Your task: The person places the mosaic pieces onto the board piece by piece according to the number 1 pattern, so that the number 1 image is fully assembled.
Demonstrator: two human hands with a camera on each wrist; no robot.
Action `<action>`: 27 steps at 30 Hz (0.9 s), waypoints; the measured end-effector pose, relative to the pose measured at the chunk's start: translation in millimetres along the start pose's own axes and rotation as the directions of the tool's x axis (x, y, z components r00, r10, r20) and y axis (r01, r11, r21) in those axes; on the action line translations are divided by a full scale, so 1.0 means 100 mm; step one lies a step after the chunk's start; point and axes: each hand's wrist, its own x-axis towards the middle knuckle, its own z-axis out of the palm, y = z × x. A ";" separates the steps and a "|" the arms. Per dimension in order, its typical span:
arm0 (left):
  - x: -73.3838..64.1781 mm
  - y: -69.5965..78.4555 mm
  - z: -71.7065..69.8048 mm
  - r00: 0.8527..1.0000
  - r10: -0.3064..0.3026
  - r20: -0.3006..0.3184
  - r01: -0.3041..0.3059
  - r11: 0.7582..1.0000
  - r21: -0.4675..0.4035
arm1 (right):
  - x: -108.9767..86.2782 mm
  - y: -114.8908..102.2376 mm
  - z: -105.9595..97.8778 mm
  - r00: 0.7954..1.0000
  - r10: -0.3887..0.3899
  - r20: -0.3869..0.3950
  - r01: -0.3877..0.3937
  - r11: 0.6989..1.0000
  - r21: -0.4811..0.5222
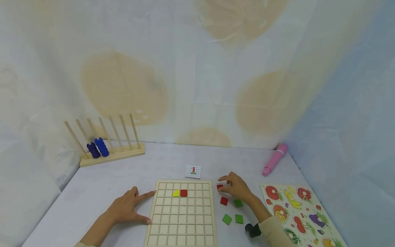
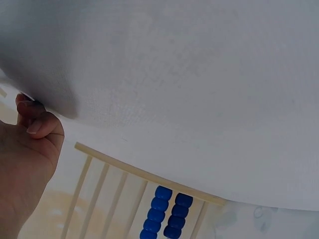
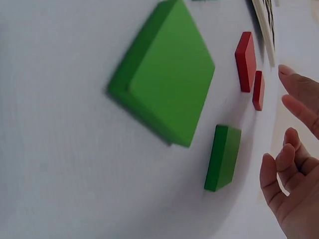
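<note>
A wooden grid board [image 1: 174, 219] lies in front of me, with a yellow piece [image 1: 176, 193] and a red square tile [image 1: 183, 193] side by side in its second row. My left hand [image 1: 124, 207] touches the board's left edge with index finger and thumb spread apart; its other fingers are curled in the left wrist view. Right of the board, my right hand [image 1: 237, 187] is over a red tile [image 1: 219, 187], thumb and index finger parted around it. In the right wrist view a gap shows between the fingertips [image 3: 285, 70] and that red tile [image 3: 258, 90].
Another red tile [image 1: 224, 201] and several green tiles [image 1: 227, 219] lie right of the board. A small pattern card [image 1: 193, 171] sits behind it. A peg rack [image 1: 114, 157] with blue beads stands back left, a pink object [image 1: 274, 160] back right. A fruit puzzle [image 1: 285, 206] and black object [image 1: 253, 230] lie right.
</note>
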 end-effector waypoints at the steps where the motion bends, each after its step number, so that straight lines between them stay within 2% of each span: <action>1: 0.00 0.00 0.00 1.000 0.001 -0.001 -0.001 1.000 0.001 | 0.00 0.01 -0.01 1.000 0.003 0.000 -0.003 1.000 0.003; 13: 0.00 -0.01 0.01 1.000 0.012 -0.015 -0.012 1.000 0.005 | -0.04 0.10 0.04 0.999 0.043 0.008 -0.042 0.999 -0.024; 20: -0.01 -0.01 0.00 1.000 0.022 -0.014 -0.022 1.000 0.007 | -0.06 0.09 0.08 0.999 -0.017 -0.039 0.014 0.997 -0.081; 27: -0.01 0.01 -0.01 1.000 0.007 -0.003 -0.007 1.000 0.002 | -0.07 0.09 0.09 0.997 -0.059 -0.049 0.053 0.992 -0.115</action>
